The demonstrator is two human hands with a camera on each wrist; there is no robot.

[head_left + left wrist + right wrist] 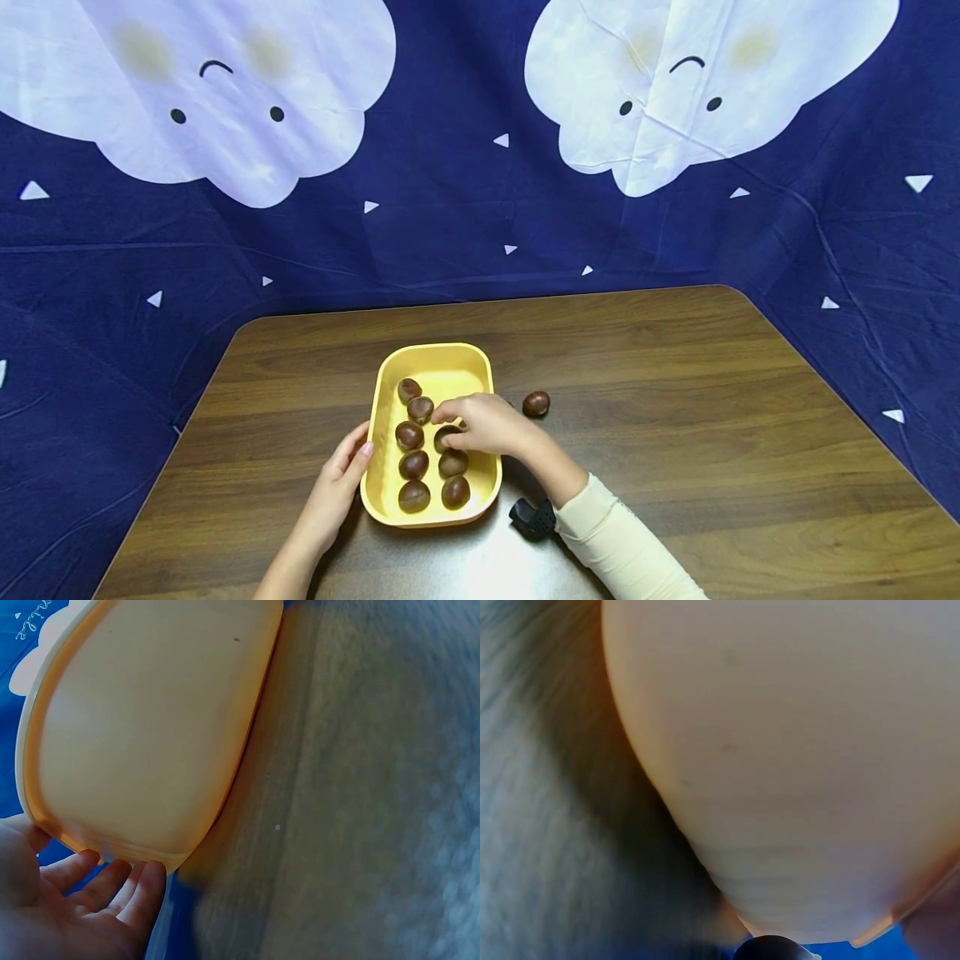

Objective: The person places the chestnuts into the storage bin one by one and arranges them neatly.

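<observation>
A yellow plastic box [442,357] on the table holds several brown chestnuts [413,465] in two rough columns. My left hand [337,483] grips the box's left side, thumb at the rim; in the left wrist view its fingers [154,889] lie against the outer wall. My right hand [487,423] reaches over the right rim, thumb and finger about a chestnut [442,437] atop the right column, partly covering it. The right wrist view is filled mostly by the box's outer wall [780,750]; the right hand's grip is not shown there.
One loose chestnut [536,404] lies on the wooden table [675,400] right of the box; a dark bit beside it is mostly hidden by the hand. A black wrist camera [534,518] sits at my right sleeve. Behind hangs a blue cloth [450,167] with white clouds.
</observation>
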